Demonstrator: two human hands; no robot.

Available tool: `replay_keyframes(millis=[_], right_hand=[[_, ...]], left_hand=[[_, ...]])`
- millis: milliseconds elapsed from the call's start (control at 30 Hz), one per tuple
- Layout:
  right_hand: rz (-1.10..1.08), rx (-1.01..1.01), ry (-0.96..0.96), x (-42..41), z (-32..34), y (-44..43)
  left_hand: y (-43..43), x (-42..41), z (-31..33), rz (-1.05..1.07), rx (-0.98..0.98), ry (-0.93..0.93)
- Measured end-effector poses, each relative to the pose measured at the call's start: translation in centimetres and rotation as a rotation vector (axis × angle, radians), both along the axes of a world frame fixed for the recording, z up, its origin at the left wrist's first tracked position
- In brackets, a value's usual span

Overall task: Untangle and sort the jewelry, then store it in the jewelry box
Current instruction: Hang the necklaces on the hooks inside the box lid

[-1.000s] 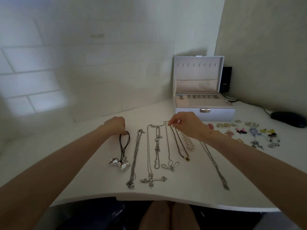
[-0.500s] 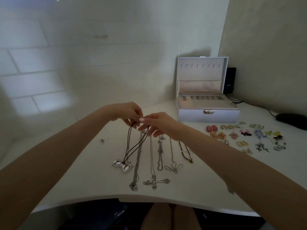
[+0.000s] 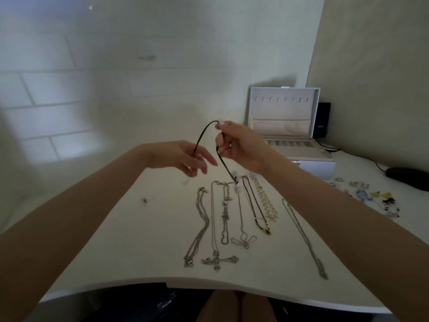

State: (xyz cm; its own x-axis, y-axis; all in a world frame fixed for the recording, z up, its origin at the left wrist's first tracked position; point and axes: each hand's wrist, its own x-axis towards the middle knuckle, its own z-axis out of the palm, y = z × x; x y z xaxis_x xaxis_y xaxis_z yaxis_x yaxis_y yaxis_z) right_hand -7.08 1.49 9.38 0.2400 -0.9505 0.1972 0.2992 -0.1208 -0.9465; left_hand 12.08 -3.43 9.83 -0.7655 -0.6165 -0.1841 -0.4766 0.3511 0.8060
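The black cord necklace (image 3: 204,133) has lifted off the table since 0.5 seconds ago. Its pale pendant (image 3: 236,181), blurred, now dangles just above the surface, in front of and left of the open jewelry box (image 3: 285,126). The right hand (image 3: 239,145) pinches the cord near its top loop, fingers curled round it, just left of the box. The left hand (image 3: 183,156) is further left, fingers loosely spread, the cord crossing them. 7 other necklaces (image 3: 218,261) lie in a row on the white table (image 3: 139,240) in front of the box. Small earrings (image 3: 371,196) and a black mouse (image 3: 408,180) lie to the box's right.
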Motion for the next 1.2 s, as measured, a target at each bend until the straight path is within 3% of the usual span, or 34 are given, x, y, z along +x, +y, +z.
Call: replay_keyframes(millis=[367,667,1200], right_hand=[[-0.218,-0.038,-0.140,-5.7,0.1,-0.2],[-0.323,0.010,-0.195,-8.5,-0.1,0.7],[-0.356,-0.015,-0.242,-9.7,1.2,1.7]], left_hand=[[0.7,-7.6,-1.9,0.108,-0.292,0.144],[0.4,-9.5,-3.0,0.274,-0.295,0.375],[1.7,-12.6,-2.4,0.258,-0.301,0.397]])
